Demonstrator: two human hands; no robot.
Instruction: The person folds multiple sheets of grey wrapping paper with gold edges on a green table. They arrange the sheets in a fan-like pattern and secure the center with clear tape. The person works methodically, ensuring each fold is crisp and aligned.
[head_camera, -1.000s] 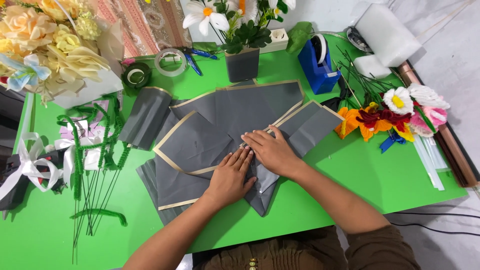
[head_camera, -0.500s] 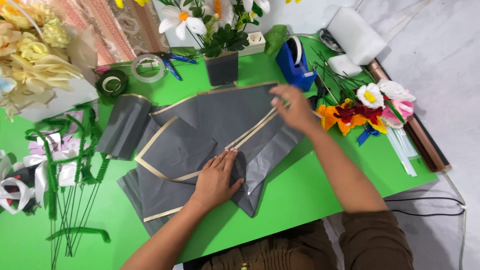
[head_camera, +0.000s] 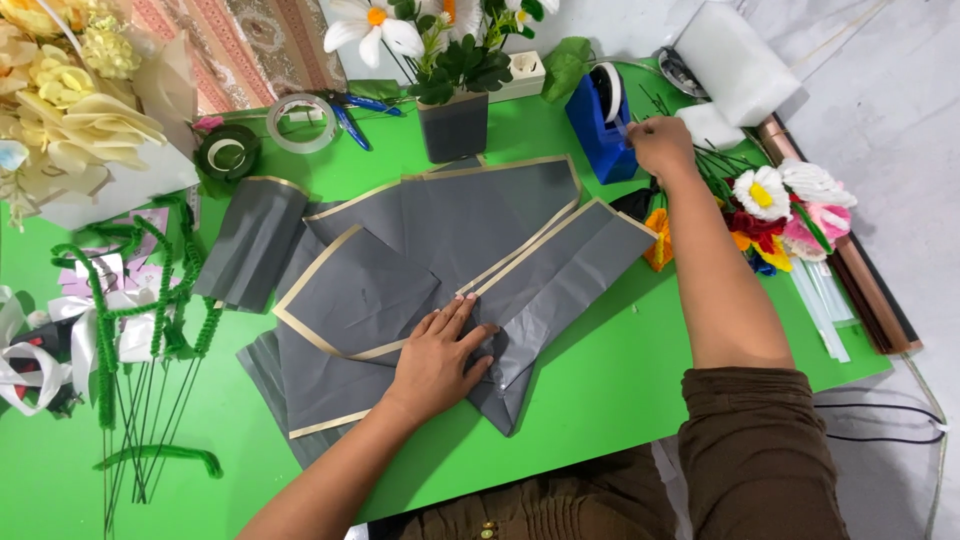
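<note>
- We have our left hand flat, fingers spread, pressing down on the fan of grey wrapping-paper sheets with gold edges, right at the point where the sheets gather.
- Our right hand is up at the blue plastic tape dispenser, just beyond the fan's far right corner, fingertips pinched together on what looks like the tape's end, though the tape itself is too thin to make out.
- Risk here, we judge: only one palm holds that stack, so a tug at the dispenser could shift our weight and let the pleats slide apart.
- The dispenser may lift or skid if pulled one-handed.
- The artificial flowers with bright petals lie just right of the dispenser; our forearm crosses near them and could drag them.
</note>
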